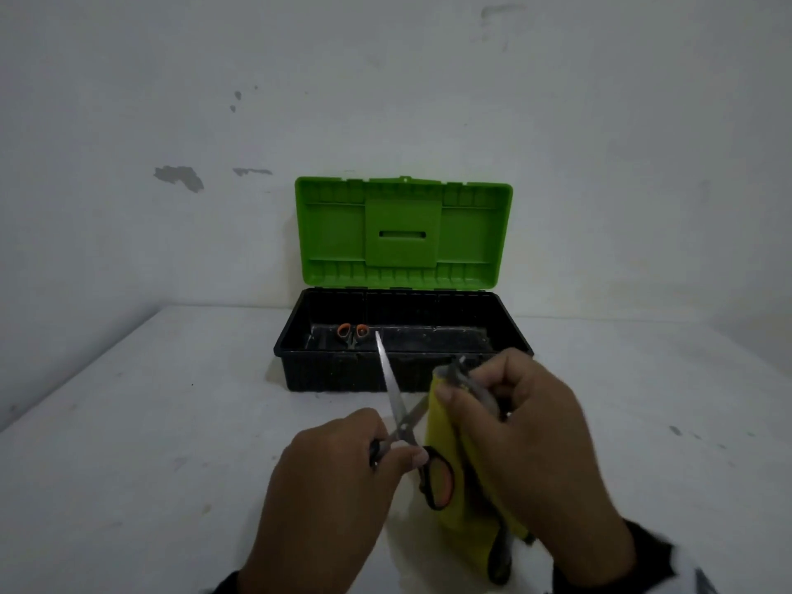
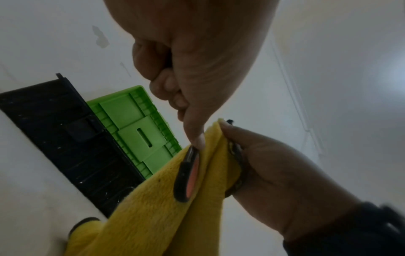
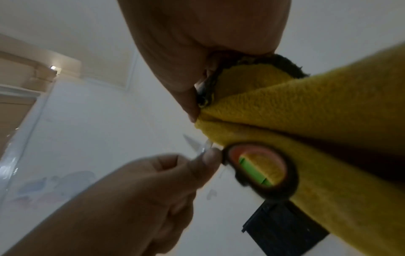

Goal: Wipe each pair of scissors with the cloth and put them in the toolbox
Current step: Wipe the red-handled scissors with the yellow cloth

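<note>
In front of the toolbox, my left hand (image 1: 377, 450) grips a pair of black-and-orange-handled scissors (image 1: 400, 426) by one handle loop. The blades are spread: one points up toward the toolbox, and the other runs right into a yellow cloth (image 1: 441, 426). My right hand (image 1: 475, 392) pinches that cloth around the hidden blade. The free handle loop (image 2: 187, 175) lies against the cloth (image 2: 153, 207). In the right wrist view the loop (image 3: 263, 169) sits under the folded cloth (image 3: 306, 112). A small orange-handled pair of scissors (image 1: 352, 334) lies inside the toolbox (image 1: 325, 370) at its left.
The toolbox stands at the back of the white table (image 1: 150, 422), against the wall. Its green lid (image 1: 403, 233) is upright and open. The black base (image 2: 65, 138) also shows in the left wrist view.
</note>
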`<state>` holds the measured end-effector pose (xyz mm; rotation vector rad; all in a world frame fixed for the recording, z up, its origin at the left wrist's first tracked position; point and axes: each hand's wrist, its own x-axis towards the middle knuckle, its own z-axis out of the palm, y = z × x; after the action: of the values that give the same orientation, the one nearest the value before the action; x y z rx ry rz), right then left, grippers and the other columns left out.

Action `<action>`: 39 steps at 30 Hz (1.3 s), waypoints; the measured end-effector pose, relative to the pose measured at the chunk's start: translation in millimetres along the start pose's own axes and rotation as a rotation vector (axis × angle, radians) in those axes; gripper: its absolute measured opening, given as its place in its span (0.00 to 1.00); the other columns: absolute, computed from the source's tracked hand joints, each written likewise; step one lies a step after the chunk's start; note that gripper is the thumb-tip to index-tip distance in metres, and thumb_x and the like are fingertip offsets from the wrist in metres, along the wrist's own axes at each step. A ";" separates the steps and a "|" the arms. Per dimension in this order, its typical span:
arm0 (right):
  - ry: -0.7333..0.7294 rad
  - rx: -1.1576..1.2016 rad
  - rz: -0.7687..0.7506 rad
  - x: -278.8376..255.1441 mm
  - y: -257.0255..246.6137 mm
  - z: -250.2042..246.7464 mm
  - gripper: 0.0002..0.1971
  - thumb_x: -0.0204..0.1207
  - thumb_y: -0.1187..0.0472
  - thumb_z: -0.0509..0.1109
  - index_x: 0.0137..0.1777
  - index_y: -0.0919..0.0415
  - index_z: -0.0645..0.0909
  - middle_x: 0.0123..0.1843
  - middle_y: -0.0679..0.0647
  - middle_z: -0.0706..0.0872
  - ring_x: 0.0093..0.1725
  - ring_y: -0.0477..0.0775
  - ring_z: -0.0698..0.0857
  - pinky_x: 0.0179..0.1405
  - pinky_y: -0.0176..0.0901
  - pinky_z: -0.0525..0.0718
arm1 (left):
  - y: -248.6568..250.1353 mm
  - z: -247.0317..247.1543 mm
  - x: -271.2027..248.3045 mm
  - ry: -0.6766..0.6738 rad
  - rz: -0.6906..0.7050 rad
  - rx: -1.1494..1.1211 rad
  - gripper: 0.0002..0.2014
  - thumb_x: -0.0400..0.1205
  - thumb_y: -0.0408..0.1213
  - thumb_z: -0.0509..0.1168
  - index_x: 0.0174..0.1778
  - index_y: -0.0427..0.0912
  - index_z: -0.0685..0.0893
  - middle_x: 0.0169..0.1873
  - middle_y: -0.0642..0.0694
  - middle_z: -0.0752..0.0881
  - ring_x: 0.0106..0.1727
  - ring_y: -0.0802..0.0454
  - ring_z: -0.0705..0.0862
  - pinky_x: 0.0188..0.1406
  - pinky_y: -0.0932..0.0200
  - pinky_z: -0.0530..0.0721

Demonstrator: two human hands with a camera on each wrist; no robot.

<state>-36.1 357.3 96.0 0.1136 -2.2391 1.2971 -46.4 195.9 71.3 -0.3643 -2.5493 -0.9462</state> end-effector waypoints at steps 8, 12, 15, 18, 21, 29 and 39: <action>0.080 -0.059 0.045 -0.4 9.1 16.5 0.12 0.71 0.57 0.79 0.33 0.53 0.78 0.27 0.45 0.80 0.31 0.36 0.81 0.26 0.24 0.77 | 0.0 1.3 -3.5 -0.023 0.219 0.139 0.16 0.68 0.57 0.68 0.23 0.51 0.76 0.16 0.57 0.68 0.17 0.60 0.63 0.21 0.76 0.55; 0.044 -0.039 0.032 -3.2 5.1 19.3 0.11 0.72 0.59 0.79 0.33 0.53 0.78 0.27 0.43 0.81 0.32 0.35 0.82 0.25 0.22 0.77 | -6.2 3.8 -4.5 0.041 0.268 0.145 0.19 0.72 0.58 0.70 0.24 0.49 0.78 0.16 0.55 0.74 0.18 0.61 0.63 0.23 0.77 0.55; 0.177 -0.065 0.026 3.6 14.4 16.5 0.13 0.71 0.56 0.80 0.31 0.51 0.77 0.26 0.46 0.80 0.32 0.39 0.81 0.25 0.24 0.76 | -7.1 4.0 -2.6 0.079 0.308 0.148 0.22 0.76 0.60 0.68 0.23 0.49 0.77 0.16 0.56 0.73 0.18 0.62 0.63 0.24 0.78 0.55; 0.136 -0.049 0.022 -3.1 12.2 20.4 0.14 0.70 0.58 0.80 0.31 0.50 0.77 0.27 0.44 0.81 0.33 0.37 0.82 0.27 0.23 0.77 | -8.5 5.5 -1.4 0.070 0.336 0.149 0.18 0.70 0.57 0.69 0.22 0.48 0.79 0.15 0.55 0.74 0.17 0.62 0.61 0.23 0.79 0.55; 0.080 -0.020 0.018 -6.2 9.5 20.2 0.13 0.70 0.59 0.80 0.32 0.51 0.78 0.27 0.44 0.81 0.33 0.36 0.82 0.27 0.23 0.78 | -11.9 5.5 -3.4 0.071 0.348 0.114 0.22 0.75 0.61 0.67 0.24 0.48 0.79 0.16 0.56 0.74 0.19 0.63 0.61 0.17 0.73 0.62; 0.250 -0.116 0.017 34.2 22.5 -8.8 0.13 0.70 0.52 0.80 0.32 0.53 0.80 0.28 0.47 0.83 0.28 0.46 0.81 0.24 0.33 0.75 | -14.5 -0.3 -5.7 0.050 0.285 0.010 0.21 0.70 0.62 0.72 0.23 0.50 0.78 0.16 0.59 0.67 0.18 0.66 0.60 0.20 0.79 0.62; -0.072 0.013 -0.042 7.7 16.3 -8.6 0.10 0.70 0.60 0.80 0.37 0.49 0.80 0.35 0.44 0.87 0.30 0.44 0.84 0.26 0.29 0.79 | -16.5 0.1 -0.3 -0.010 -0.194 -0.382 0.25 0.53 0.66 0.72 0.24 0.45 0.83 0.18 0.49 0.76 0.21 0.60 0.71 0.22 0.68 0.71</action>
<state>-44.5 374.5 90.5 0.2136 -2.2759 1.3050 -52.2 183.8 61.8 -0.2284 -2.4371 -1.5137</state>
